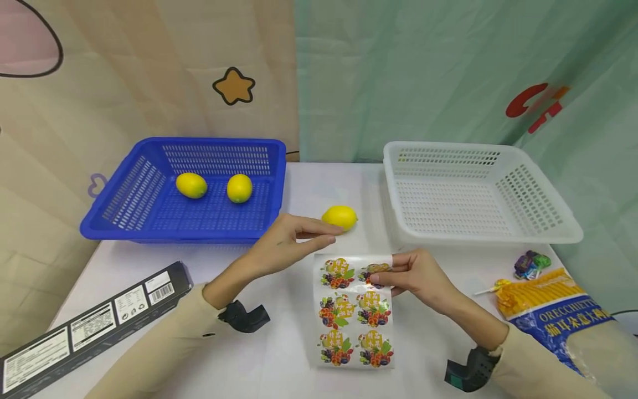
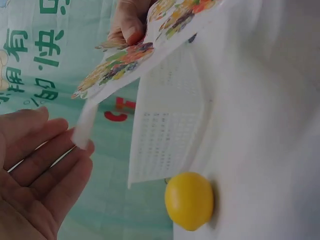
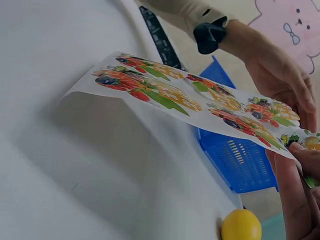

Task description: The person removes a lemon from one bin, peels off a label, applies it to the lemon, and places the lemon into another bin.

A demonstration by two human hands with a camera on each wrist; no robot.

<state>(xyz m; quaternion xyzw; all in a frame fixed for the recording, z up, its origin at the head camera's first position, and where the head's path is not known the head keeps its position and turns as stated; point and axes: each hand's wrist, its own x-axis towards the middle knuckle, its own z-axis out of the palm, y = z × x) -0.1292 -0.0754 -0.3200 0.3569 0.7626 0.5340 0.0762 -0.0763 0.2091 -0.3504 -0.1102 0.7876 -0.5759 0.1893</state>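
Observation:
A sheet of fruit stickers [image 1: 355,310] lies partly lifted off the white table. My right hand [image 1: 379,274] pinches its top right corner, raising that end; the right wrist view shows the sheet [image 3: 190,95] arched above the table with my right hand's fingers [image 3: 300,190] on its edge. My left hand [image 1: 335,235] hovers with straight fingers just above the sheet's top left corner and holds nothing; in the left wrist view its fingers [image 2: 50,165] lie beside the sheet's corner [image 2: 145,50]. A loose lemon [image 1: 340,217] rests on the table just beyond my left fingertips.
A blue basket [image 1: 184,235] at back left holds two lemons [image 1: 191,185] [image 1: 239,188]. A white basket [image 1: 478,237] stands at back right. A long black box [image 1: 89,321] lies front left. A pasta bag [image 1: 563,321], wrapped candy [image 1: 532,263] and a lollipop [image 1: 493,287] lie at right.

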